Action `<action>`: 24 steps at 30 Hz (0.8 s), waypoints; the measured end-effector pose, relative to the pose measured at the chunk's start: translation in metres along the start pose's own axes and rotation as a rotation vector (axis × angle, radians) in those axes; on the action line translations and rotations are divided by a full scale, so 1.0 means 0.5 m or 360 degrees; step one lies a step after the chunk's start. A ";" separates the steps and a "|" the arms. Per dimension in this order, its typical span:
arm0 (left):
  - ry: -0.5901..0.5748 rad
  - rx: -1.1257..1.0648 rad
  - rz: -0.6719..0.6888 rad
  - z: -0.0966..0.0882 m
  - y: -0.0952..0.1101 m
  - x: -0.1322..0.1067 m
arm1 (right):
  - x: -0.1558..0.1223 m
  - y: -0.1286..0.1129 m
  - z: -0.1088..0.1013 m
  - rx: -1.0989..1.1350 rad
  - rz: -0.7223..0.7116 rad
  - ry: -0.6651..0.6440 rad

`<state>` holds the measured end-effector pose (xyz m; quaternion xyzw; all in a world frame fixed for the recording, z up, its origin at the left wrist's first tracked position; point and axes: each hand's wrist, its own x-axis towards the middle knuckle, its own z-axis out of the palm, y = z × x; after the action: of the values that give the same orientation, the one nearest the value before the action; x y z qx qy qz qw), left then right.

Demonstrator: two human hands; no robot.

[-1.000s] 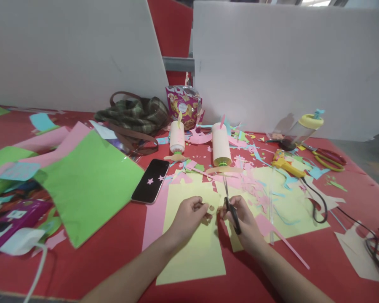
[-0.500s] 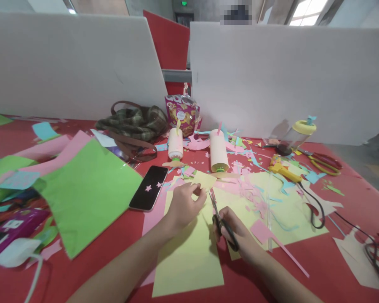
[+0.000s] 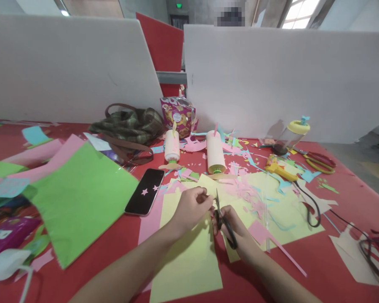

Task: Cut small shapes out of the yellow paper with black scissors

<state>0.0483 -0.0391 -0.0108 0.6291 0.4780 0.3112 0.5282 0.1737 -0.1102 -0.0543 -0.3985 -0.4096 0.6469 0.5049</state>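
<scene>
My left hand (image 3: 194, 208) is closed in a pinch on a small piece of pale yellow paper (image 3: 207, 182), which sticks up past the fingers. In my right hand (image 3: 235, 229) are black-handled scissors (image 3: 230, 235), fingers through the loops and blades pointing away from me. The blade tips lie close beside the left fingertips; whether they touch the paper I cannot tell. Under both hands lies a larger yellow sheet (image 3: 186, 263), partly over a pink sheet (image 3: 150, 229). Left of it lies a black phone (image 3: 145, 191) with two pink paper stars on its screen.
Beyond the hands stand two paper-wrapped cylinders (image 3: 215, 153) (image 3: 172, 147) among paper scraps. A yellow glue gun (image 3: 281, 168), a clear jar (image 3: 292, 136) and pliers (image 3: 320, 162) lie right. Green paper (image 3: 82, 202), a plaid bag (image 3: 129, 126) and a snack bag (image 3: 178, 115) are left and behind.
My left hand has moved slightly right and nearer the scissors, with the yellow piece. The scissor blades now look closer together. The whole view has shifted a little.
</scene>
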 end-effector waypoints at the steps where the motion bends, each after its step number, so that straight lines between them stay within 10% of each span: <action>1: -0.0012 -0.0019 -0.0022 0.002 -0.002 0.000 | 0.000 -0.001 0.000 -0.0002 -0.0013 0.0006; 24: -0.0096 -0.0084 -0.0038 -0.004 -0.006 0.003 | 0.001 0.005 0.004 0.0039 0.0054 0.0063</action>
<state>0.0464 -0.0370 -0.0132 0.6184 0.4609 0.2983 0.5623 0.1710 -0.1103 -0.0559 -0.4119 -0.3849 0.6523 0.5067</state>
